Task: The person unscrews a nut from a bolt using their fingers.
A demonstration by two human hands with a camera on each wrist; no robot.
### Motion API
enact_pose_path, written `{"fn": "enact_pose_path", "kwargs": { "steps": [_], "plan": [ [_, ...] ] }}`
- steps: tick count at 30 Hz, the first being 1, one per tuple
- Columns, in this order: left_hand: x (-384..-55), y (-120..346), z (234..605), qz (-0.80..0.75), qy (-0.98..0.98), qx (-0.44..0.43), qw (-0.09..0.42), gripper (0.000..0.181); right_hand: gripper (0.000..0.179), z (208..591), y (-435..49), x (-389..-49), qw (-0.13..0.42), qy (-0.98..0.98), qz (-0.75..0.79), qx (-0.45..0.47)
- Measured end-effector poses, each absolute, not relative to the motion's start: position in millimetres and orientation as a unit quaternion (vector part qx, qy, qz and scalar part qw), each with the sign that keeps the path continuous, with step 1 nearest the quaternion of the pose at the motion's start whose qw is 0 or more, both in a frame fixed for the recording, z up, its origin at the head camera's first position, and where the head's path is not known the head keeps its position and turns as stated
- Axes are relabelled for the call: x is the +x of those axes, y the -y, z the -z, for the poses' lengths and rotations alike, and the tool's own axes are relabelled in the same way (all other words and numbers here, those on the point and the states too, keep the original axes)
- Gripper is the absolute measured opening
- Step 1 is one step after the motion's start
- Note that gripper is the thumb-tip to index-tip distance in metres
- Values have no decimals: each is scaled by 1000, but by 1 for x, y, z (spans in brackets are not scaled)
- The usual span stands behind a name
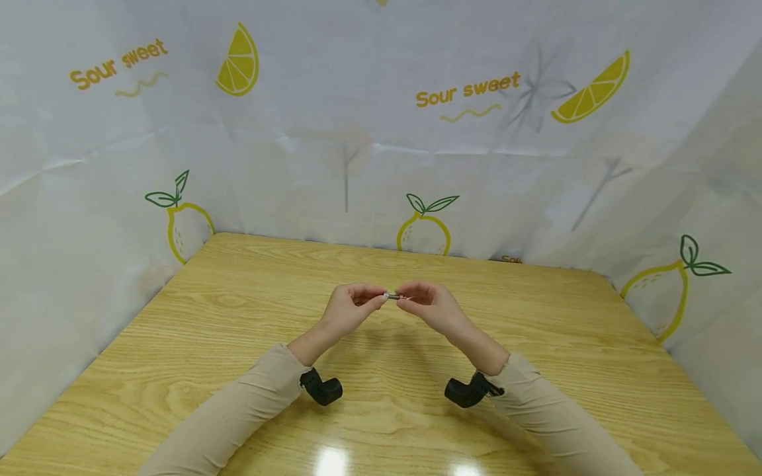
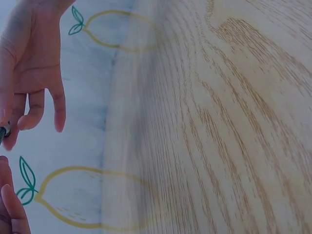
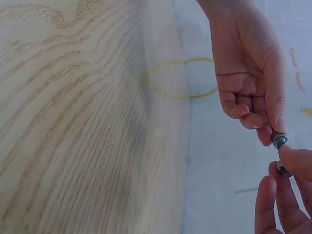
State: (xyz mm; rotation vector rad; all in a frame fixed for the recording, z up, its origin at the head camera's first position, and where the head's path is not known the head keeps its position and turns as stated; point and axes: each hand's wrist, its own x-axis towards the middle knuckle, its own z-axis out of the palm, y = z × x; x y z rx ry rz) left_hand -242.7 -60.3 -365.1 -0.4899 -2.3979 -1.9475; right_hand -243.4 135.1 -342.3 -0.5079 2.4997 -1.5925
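Observation:
A small metal bolt (image 1: 393,297) is held in the air over the table, level between my two hands. My left hand (image 1: 347,312) pinches one end of it between thumb and fingertips. From the other side my right hand (image 1: 440,312) pinches the thicker end, which looks like the head. The right wrist view shows the threaded shank (image 3: 280,144) between the hands and a nut (image 3: 280,166) at the left hand's fingers, with thread showing past it. In the left wrist view only a bit of the bolt (image 2: 3,132) appears at the edge. Fingertips hide much of it.
A wood-grain table (image 1: 250,277) lies under both hands. White sheeting (image 1: 333,172) printed with lemons stands behind it and along both sides. Black wrist-worn devices, one on the left wrist (image 1: 322,387) and one on the right wrist (image 1: 467,390), hang below the sleeves.

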Motion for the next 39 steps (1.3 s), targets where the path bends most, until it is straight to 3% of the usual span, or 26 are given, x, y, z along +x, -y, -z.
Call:
{"fn": "enact_pose_path", "kwargs": {
  "steps": [11, 15, 19, 26, 32, 39],
  "plan": [
    [-242, 61, 363, 619, 770, -156, 3, 23, 34, 343, -135, -244, 91, -829, 526, -169],
    [-241, 61, 362, 618, 770, -160, 4, 23, 29, 343, -135, -243, 82, -827, 531, -168],
    [-240, 61, 362, 621, 768, -158, 3, 23, 35, 342, -136, -242, 78, -825, 529, -184],
    [-241, 61, 364, 617, 771, -158, 5, 23, 41, 340, -135, -243, 109, -838, 503, -182],
    [-241, 61, 363, 621, 768, -158, 5, 23, 29, 341, -135, -243, 78, -837, 512, -174],
    [-240, 61, 362, 618, 771, -155, 5, 23, 34, 340, -135, -242, 81, -832, 521, -171]
  ]
}}
